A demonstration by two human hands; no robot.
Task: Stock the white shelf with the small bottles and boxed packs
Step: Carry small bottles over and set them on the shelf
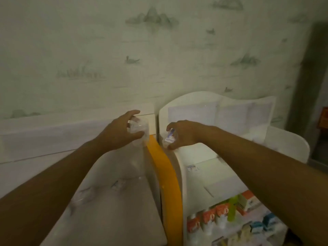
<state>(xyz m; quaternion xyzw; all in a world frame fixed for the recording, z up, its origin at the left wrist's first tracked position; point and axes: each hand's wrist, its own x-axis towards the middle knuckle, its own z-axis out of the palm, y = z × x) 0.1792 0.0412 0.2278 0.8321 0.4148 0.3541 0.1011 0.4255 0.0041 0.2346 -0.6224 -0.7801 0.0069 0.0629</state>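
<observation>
My left hand (122, 132) grips the bunched top of a clear plastic bag (140, 132) that hangs down over the left white unit, with small bottles (118, 184) dimly seen inside it. My right hand (182, 134) curls round a small bottle with a white and blue label (170, 136), held at the curved left edge of the white shelf (193, 151). One small labelled pack (192, 168) lies on the shelf's upper tier. Lower tiers hold orange boxed packs (209, 216), a green bottle (232, 208) and blue-and-white boxes (262, 225).
An orange curved panel (165, 176) runs between the white shelf and the white unit (110, 215) on the left. A patterned wall (142, 59) stands close behind. A dark doorway or post (314, 86) is at the far right. The scene is dim and blurred.
</observation>
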